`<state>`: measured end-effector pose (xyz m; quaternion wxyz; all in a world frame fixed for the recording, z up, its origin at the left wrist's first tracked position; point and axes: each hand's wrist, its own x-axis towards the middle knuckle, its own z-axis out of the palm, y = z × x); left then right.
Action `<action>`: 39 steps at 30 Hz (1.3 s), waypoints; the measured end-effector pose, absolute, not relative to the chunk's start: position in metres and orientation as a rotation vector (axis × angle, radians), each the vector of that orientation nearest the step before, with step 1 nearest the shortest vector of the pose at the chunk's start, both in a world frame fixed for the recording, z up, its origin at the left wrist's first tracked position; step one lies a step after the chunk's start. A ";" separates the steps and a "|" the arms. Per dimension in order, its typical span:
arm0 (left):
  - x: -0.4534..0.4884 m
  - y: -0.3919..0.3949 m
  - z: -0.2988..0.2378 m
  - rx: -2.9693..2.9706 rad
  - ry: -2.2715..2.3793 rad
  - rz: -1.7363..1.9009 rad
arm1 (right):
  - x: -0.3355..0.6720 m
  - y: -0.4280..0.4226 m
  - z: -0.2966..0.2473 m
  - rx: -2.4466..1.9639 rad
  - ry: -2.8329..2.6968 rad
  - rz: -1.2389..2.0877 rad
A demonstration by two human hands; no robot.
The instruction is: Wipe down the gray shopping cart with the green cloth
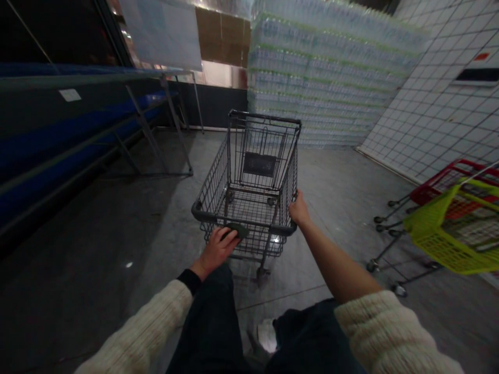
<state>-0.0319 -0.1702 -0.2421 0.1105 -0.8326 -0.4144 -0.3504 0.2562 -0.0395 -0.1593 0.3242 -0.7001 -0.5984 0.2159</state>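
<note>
A dark grey wire shopping cart (249, 176) stands on its casters straight ahead of me, and I see no goods in its basket. My left hand (216, 251) is curled over the cart's push handle (253, 222), next to a green grip patch (237, 230). My right hand (299, 209) holds the right end of that handle. Cream knit sleeves cover both forearms, and the lower cart frame is partly hidden behind my left hand.
Shrink-wrapped stacks of bottled water (323, 72) rise behind the cart. A white tiled wall (436, 114) runs along the right. Red and yellow-green carts (448, 223) stand nearby at right. A long display case with blue trim (70, 135) lines the left of the grey floor.
</note>
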 end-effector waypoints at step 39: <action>0.038 -0.139 -0.298 -2.560 -0.943 -0.592 | 0.243 -0.094 -0.133 -1.452 -2.785 -0.154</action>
